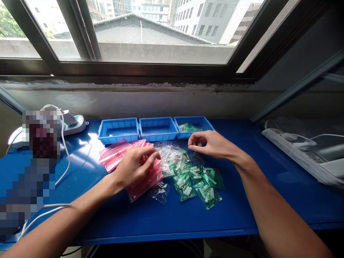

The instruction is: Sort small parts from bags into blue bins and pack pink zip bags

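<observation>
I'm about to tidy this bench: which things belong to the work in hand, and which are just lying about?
Likely in use:
pink bags, by the left hand
green packets
clear packets
three blue bins, the rightmost near the right hand

Seemingly just lying about:
power strip at left
white cable at left
power strip at right

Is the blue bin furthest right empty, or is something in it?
Not empty: green plastic shows inside the right-hand blue bin, lying below its rim. How deep it goes, I cannot tell.
</observation>
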Demonstrator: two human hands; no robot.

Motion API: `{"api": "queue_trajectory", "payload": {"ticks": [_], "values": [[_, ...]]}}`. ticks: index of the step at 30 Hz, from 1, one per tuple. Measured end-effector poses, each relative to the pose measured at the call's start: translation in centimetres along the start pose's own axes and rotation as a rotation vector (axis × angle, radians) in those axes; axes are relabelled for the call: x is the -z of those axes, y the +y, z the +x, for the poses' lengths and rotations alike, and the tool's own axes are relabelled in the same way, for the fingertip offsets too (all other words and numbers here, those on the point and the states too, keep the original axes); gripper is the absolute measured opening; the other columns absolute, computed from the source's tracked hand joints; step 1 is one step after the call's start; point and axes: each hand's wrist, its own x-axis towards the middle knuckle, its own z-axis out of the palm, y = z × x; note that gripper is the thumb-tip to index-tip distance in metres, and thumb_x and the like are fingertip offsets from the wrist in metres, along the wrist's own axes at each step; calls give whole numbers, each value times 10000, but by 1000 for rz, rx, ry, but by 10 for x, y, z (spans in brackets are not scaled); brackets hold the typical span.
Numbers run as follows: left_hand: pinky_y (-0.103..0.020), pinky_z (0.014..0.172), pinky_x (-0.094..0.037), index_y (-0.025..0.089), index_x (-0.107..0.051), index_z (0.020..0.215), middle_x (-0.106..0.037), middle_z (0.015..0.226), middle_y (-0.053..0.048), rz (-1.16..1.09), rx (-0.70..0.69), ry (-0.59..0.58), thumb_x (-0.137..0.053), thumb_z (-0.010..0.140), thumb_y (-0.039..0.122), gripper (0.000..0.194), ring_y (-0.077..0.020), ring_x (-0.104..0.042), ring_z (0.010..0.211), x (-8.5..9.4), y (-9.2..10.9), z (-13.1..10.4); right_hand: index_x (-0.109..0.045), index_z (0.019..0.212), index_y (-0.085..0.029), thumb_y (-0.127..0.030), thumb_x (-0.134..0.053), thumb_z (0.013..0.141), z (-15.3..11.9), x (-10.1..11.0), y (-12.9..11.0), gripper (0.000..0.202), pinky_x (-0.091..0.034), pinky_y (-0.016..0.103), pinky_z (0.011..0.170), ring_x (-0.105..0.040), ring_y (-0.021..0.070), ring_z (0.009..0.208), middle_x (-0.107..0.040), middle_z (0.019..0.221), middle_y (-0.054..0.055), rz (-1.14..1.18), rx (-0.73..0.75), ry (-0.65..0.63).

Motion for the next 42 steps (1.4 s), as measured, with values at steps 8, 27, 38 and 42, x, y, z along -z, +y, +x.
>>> {"api": "queue_trajectory", "payload": {"ticks": [8,27,38,42], "values": [[-213,543,-390,132,-733,866,-691,652,2,8,3,-10,-510,1013,201,276,-95,-527,521,1,1,0,-767,782,-190,-489,-762,834,4,-7,-1,303,-450,307,581,-662,212,661,-758,737,71,-12,-25,-108],[-216,565,-483,155,-725,1042,-753,830,-35,-71,129,79,-580,1006,263,185,-126,-648,648,1,7,1,-742,1077,-219,-390,-824,826,-16,-25,-41,315,-517,243,448,-664,162,620,-721,807,36,635,253,333],[-204,539,-471,147,-686,815,-701,723,-23,-221,210,125,-645,964,272,199,-116,-608,615,0,10,3,-791,1007,-208,-432,-822,848,-15,-54,-58,278,-556,257,480,-694,176,623,-734,767,36,691,283,326],[-198,481,-424,158,-656,837,-634,633,10,-223,230,167,-647,962,291,183,-100,-543,529,-1,9,2,-792,743,-198,-522,-820,835,-13,-55,-60,338,-537,264,480,-670,183,621,-730,732,63,630,304,330]]}}
